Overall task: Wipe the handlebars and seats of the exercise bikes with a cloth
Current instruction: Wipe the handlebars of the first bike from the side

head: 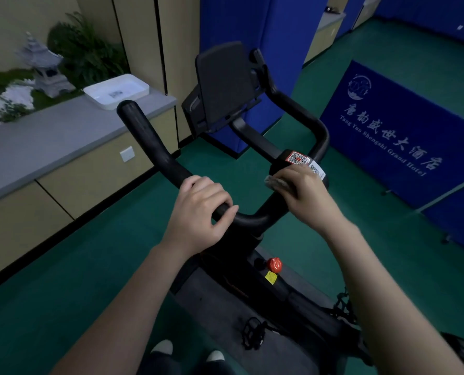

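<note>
A: On the left, along the grey counter (49, 136), there is a white tray (116, 90) and a small stone lantern (45, 67). None of that concerns the job. Next comes the left horn of the handlebars (147, 139), bare black, rising toward the tray.

B: And the left hand (198, 212)?

A: Curled round the bar just below that horn, near the centre bend, thumb over the top. It holds the bike (252, 280) steady, I judge, and carries nothing else.

B: Where is the cloth (278, 184)?

A: Further right, bunched under the right hand (304, 192), whose fingers close over it and press it to the centre clamp beside the sticker (297, 158). Only a pale edge of it shows.

B: So how should this stroke go?

A: Keep the cloth wrapped round the tube, not just laid on top, and draw it outward along the right arm of the bar with steady pressure. Twist slightly to catch the underside. The console (222, 85) stands close ahead; mind it.

B: The seat?

A: Not in view here.
</note>
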### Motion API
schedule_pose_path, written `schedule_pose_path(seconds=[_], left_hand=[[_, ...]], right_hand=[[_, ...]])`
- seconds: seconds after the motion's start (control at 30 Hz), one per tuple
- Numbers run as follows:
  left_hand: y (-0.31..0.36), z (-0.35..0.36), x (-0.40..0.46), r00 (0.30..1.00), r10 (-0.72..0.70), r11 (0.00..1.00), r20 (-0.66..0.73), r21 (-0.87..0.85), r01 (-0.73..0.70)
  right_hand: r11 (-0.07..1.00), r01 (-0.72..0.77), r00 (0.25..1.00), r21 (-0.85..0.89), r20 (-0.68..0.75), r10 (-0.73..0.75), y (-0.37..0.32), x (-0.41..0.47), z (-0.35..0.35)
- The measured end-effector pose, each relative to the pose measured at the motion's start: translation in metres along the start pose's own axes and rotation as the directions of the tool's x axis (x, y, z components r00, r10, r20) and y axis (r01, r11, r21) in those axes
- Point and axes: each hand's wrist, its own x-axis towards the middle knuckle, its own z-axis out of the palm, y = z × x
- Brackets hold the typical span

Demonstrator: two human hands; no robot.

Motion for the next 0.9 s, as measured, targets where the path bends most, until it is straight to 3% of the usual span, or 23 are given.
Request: schedule_pose_path(seconds=[0.17,0.3,0.47,0.67,0.9], left_hand=[[0.000,0.001,-0.001,1.000,-0.004,1.000,-0.012,0.002,0.004],[0.001,0.002,-0.001,1.000,-0.003,1.000,-0.024,0.012,0.003],[0.003,0.001,0.000,1.000,-0.005,1.000,-0.023,0.030,0.006],[0.006,-0.009,-0.001,0.998,-0.035,0.999,0.054,0.017,0.034],[0.017,-0.030,-0.021,0.997,-0.056,0.998,-0.060,0.020,0.058]], right_hand=[[0.970,-0.125,0.909,0.206,-0.369,0.195,-0.006,-0.032,0.031],[0.938,-0.172,0.795,0.301,-0.520,0.312,-0.014,-0.045,0.050],[0.922,-0.176,0.784,0.344,-0.517,0.343,-0.016,-0.050,0.046],[0.857,-0.199,0.807,0.475,-0.416,0.418,-0.013,-0.055,0.032],[0.819,-0.154,0.827,0.553,-0.381,0.413,-0.039,-0.047,0.029]])
